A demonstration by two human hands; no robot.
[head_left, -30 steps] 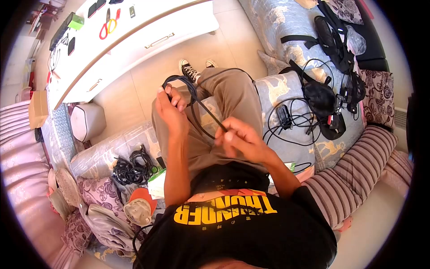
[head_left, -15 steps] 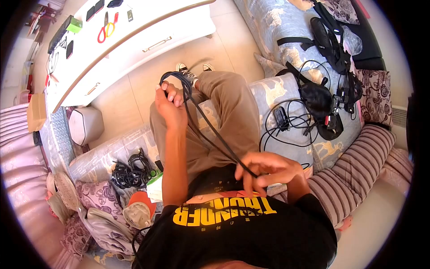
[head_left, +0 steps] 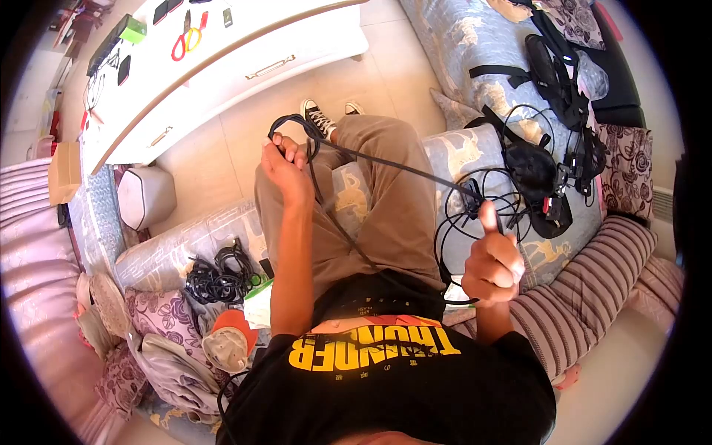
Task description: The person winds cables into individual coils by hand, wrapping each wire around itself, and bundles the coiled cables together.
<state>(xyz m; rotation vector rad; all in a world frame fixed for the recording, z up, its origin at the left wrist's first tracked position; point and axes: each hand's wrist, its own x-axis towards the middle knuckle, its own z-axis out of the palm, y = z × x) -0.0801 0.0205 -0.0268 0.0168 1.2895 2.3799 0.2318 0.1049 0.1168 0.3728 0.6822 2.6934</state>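
Now right hand (head_left: 493,267) farther from left hand (head_left: 288,165) (cable (head_left: 415,171) between).

The person wore a black short-sleeved T-shirt (head_left: 400,397) with large yellow capital lettering (head_left: 374,350) across the front, reading THUNDER, and a dark, jagged shape cut through the letters. A band of pink and orange print (head_left: 378,323) lay on the hem side of the word, and a few small characters sat towards the collar. The short sleeves left both forearms bare, and the left hand (head_left: 288,163) and right hand (head_left: 493,263) were bare too. The long trousers (head_left: 389,174) were plain brown, and the black shoes (head_left: 319,119) had white laces and pale toe caps.
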